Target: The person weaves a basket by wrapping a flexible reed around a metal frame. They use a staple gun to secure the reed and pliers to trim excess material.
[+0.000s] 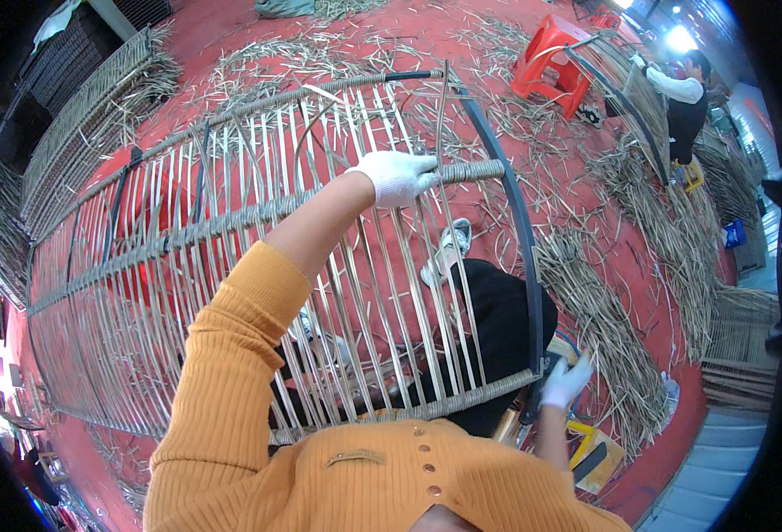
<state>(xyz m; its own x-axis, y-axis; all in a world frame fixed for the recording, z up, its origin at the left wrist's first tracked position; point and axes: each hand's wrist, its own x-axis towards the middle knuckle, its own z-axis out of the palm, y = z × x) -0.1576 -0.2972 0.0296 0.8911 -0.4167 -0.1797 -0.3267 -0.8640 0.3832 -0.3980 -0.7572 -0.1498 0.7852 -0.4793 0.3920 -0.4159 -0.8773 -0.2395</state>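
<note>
A large black metal frame (518, 239) lies across my lap, its rails wrapped in grey-brown cord and many pale strips strung between them. My left hand (393, 177), in a white glove, is at the right end of the wrapped middle rail (471, 172). Its fingers close round a long pale strip (445, 111) that crosses this rail and sticks up past the far rail. Low on the right, my gloved right hand (566, 381) is off the frame, beside its near right corner and a bundle of strips. Motion blurs its fingers, and I cannot make out anything in them.
Bundles of dry strips (599, 319) lie at the right. A yellow-edged tray (593, 457) sits by my right forearm. Loose strips litter the red floor. A red plastic stool (550, 58) stands far right, near another person (682, 97) at another frame. Woven panels (89, 124) lean at left.
</note>
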